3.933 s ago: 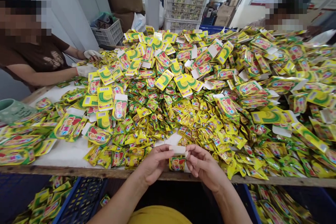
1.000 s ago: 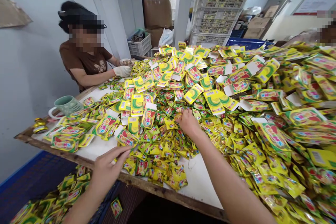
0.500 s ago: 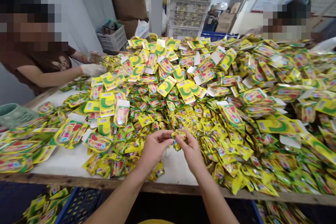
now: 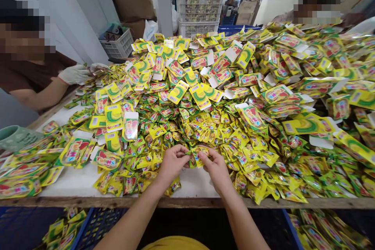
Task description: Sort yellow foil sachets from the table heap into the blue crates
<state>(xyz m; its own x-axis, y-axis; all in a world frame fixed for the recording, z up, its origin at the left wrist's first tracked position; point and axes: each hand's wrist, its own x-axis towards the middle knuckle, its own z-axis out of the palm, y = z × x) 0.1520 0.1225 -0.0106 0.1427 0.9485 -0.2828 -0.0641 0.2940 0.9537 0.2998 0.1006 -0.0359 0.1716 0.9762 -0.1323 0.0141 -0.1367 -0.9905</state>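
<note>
My left hand (image 4: 175,163) pinches a small green-and-yellow candy packet (image 4: 193,158) between thumb and fingers. Opposite it, my right hand (image 4: 216,167) has its thumb pressed on a yellow packet (image 4: 202,150), which overlaps the green one. Both hands are close together just above the white tabletop (image 4: 193,184), near the front edge. Behind them rises a big heap of loose small packets (image 4: 205,125). Flat yellow-and-green cardboard boxes (image 4: 178,92), several with white flaps open, lie on top of the heap.
Filled boxes (image 4: 74,150) and a green mug (image 4: 17,137) stand at left. Blue crates (image 4: 96,222) sit below the wooden table edge (image 4: 123,202). A co-worker's gloved hand (image 4: 74,74) is at the far left; another person is at back right. Stacked white crates (image 4: 200,6) stand behind.
A green packet now shows beside the yellow one between my hands. The view has shifted slightly, and the co-worker's gloved hands at left have moved.
</note>
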